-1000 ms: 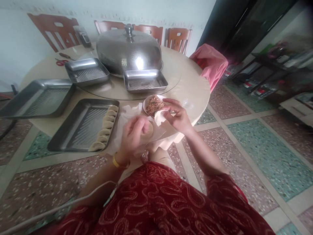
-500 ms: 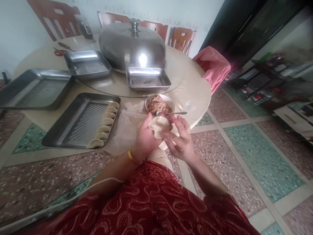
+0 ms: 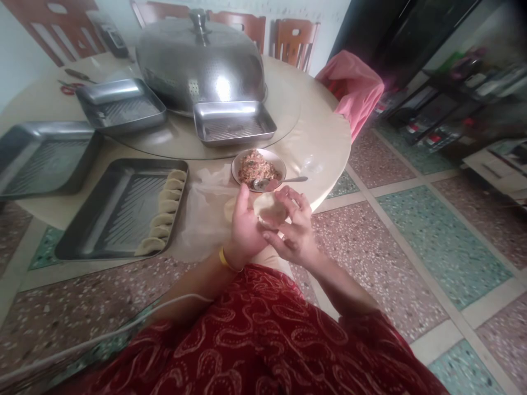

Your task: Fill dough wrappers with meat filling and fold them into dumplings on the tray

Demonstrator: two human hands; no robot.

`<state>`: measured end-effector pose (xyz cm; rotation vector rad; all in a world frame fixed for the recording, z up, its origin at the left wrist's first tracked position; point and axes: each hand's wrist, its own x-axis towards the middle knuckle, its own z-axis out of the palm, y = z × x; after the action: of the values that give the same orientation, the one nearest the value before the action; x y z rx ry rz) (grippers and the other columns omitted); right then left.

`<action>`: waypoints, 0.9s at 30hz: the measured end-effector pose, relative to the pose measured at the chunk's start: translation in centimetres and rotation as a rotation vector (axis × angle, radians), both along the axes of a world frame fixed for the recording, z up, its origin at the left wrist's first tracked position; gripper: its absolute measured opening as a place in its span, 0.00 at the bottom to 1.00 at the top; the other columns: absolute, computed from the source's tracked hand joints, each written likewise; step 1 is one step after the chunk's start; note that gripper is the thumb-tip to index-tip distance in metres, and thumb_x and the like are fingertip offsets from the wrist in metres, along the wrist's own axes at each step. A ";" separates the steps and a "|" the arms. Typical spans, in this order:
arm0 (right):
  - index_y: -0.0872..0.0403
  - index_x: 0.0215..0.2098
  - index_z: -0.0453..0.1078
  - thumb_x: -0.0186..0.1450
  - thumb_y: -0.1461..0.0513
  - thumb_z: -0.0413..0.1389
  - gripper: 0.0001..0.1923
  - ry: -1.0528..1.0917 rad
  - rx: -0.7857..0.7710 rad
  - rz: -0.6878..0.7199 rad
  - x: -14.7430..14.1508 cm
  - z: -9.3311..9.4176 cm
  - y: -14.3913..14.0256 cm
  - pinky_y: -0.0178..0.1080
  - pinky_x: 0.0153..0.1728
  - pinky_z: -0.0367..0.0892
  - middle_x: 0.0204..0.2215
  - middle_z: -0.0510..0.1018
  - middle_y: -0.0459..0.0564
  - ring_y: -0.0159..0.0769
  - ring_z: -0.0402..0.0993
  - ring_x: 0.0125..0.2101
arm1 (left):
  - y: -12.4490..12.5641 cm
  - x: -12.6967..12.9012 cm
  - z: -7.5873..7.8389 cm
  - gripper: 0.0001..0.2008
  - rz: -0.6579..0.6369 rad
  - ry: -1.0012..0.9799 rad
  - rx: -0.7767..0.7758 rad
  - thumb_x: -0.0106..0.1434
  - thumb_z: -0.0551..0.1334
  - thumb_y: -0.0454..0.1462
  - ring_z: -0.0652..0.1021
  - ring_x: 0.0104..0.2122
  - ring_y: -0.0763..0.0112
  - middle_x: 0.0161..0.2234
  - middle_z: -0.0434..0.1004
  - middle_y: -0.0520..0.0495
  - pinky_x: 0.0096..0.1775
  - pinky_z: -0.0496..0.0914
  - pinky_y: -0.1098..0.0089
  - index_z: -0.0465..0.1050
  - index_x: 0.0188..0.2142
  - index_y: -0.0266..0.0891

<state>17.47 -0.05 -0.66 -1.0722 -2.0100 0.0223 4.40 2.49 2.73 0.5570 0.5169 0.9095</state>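
Note:
A round, pale dumpling wrapper (image 3: pixel 265 208) lies between my hands over the table's front edge. My left hand (image 3: pixel 247 230), palm up with the thumb raised, supports its left side and underside. The fingers of my right hand (image 3: pixel 297 227) are curled around its right edge; the grip is partly hidden. Just beyond is a bowl (image 3: pixel 235 164) of minced filling (image 3: pixel 254 165), with a metal spoon (image 3: pixel 297 179) leaning over its right rim. To the left, a row of folded dumplings (image 3: pixel 161 220) lines the right side of a dark metal tray (image 3: pixel 117 214).
Thin translucent sheeting (image 3: pixel 201 219) covers the table between tray and bowl. Farther back are a small metal tray (image 3: pixel 234 137), two other trays and a large domed steel lid (image 3: pixel 197 66). Red-handled scissors (image 3: pixel 69 88) lie far left. A pink cloth (image 3: pixel 349 82) drapes a chair at right.
The view has shifted, so the table things appear farther left. My right fingers have closed in on the wrapper's right edge, and the wrapper looks more tilted and rounded.

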 end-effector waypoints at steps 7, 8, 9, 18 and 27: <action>0.40 0.44 0.71 0.58 0.58 0.65 0.16 -0.082 0.147 -0.108 -0.3 0.1 -0.1 0.59 0.63 0.55 0.58 0.68 0.45 0.55 0.60 0.61 | 0.2 0.1 0.0 0.31 0.096 -0.045 -0.064 0.63 0.47 0.61 0.75 0.53 0.58 0.56 0.73 0.46 0.46 0.75 0.59 0.63 0.58 0.50; 0.40 0.43 0.71 0.58 0.58 0.65 0.15 -0.086 0.170 -0.117 -0.5 0.1 0.0 0.60 0.62 0.55 0.57 0.68 0.46 0.54 0.60 0.60 | 0.2 0.2 0.0 0.30 0.122 -0.055 -0.059 0.64 0.47 0.60 0.75 0.54 0.59 0.56 0.72 0.46 0.47 0.75 0.59 0.62 0.58 0.49; 0.41 0.43 0.71 0.58 0.58 0.64 0.15 -0.076 0.186 -0.126 -0.6 0.1 0.2 0.60 0.62 0.55 0.57 0.69 0.46 0.54 0.61 0.59 | 0.2 0.3 -0.2 0.29 0.146 -0.064 -0.048 0.65 0.47 0.58 0.75 0.54 0.59 0.57 0.72 0.45 0.47 0.75 0.59 0.62 0.59 0.48; 0.42 0.43 0.71 0.61 0.63 0.59 0.13 -0.034 0.108 -0.191 -2.0 0.6 0.8 0.62 0.60 0.58 0.54 0.71 0.47 0.54 0.62 0.59 | 0.6 1.0 -1.1 0.21 0.316 -0.033 0.015 0.67 0.49 0.47 0.73 0.56 0.61 0.59 0.69 0.50 0.52 0.72 0.58 0.64 0.58 0.50; 0.47 0.29 0.73 0.61 0.63 0.58 0.05 -0.020 0.086 -0.066 -2.7 0.3 0.9 0.62 0.58 0.63 0.51 0.74 0.49 0.54 0.62 0.60 | 1.0 0.4 -1.1 0.23 0.318 -0.033 -0.002 0.64 0.54 0.45 0.74 0.56 0.58 0.60 0.69 0.49 0.51 0.73 0.55 0.62 0.59 0.52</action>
<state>14.74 0.81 -0.32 -1.0869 -1.9743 -0.1095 4.85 3.54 1.62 0.4638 0.5864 1.2183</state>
